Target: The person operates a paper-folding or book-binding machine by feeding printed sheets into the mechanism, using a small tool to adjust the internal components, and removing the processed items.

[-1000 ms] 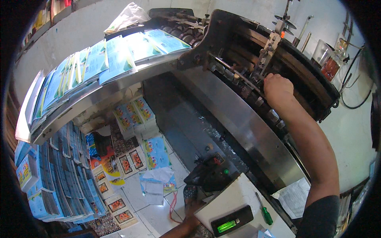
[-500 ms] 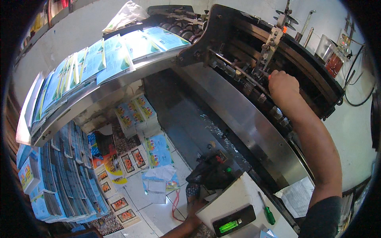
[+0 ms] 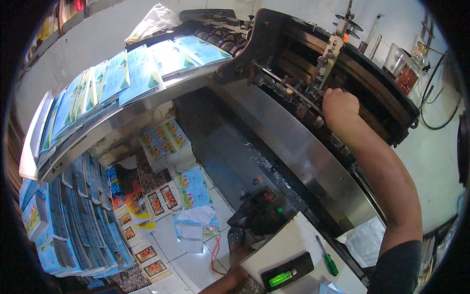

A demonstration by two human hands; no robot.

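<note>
"Up on the machine, where's that metal bracket?"

"Upright on its right side, with the right hand by its lower end, grip curled closed; I can't see on what."

"And the left?"

"Left forearm low by the bench; grip, can't tell."

Print on blue leaflets and white sheet too small to read.

the papers lie on the ledge, left of the right hand at the machine
</note>
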